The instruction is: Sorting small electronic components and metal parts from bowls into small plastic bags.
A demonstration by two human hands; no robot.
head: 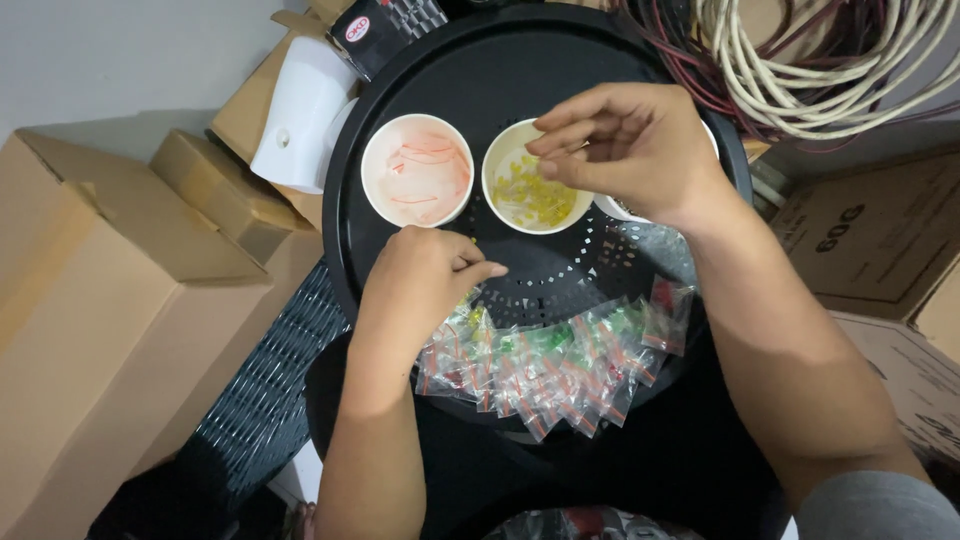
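My right hand (625,145) hovers over a white cup of small yellow pieces (530,195), fingertips pinched together above its rim; whether a piece is between them I cannot tell. My left hand (425,285) rests on the round black tray (520,70), fingers curled, thumb and forefinger pointing right, next to a row of small clear zip bags (560,365) holding green and red bits. A second white cup (416,170) at the left holds clear bags with red strips. A third white cup (625,210) is mostly hidden under my right hand.
Brown cardboard boxes (110,290) stand at the left and another box (880,230) at the right. A white plastic device (300,110) leans beside the tray. Coiled white and red cables (800,60) lie at the top right. A dark woven basket (265,390) sits lower left.
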